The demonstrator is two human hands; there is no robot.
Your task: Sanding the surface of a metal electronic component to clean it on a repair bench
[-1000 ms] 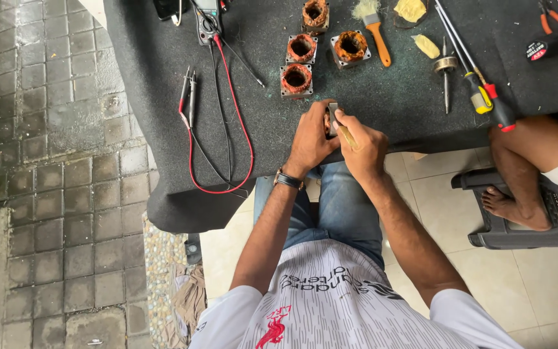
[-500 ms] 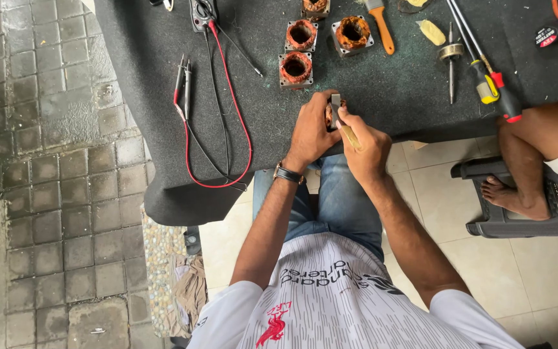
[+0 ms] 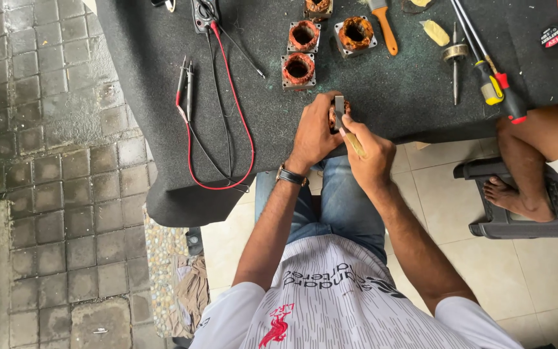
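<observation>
My left hand (image 3: 314, 132) has its grip closed round a small copper-wound motor stator (image 3: 339, 113) at the near edge of the dark counter (image 3: 130, 77). My right hand (image 3: 371, 155) pinches a pale stick (image 3: 354, 143) against it. Three more stators (image 3: 298, 69) sit just beyond, test leads (image 3: 217, 129) to the left.

Both forearms are extended forward from the torso and converge at the near edge of the table (image 3: 163, 207). The left hand (image 3: 314, 132) is curled, fingers wrapped closed. The right hand (image 3: 371, 155) is closed in a pinch just beside it, the two hands touching.
</observation>
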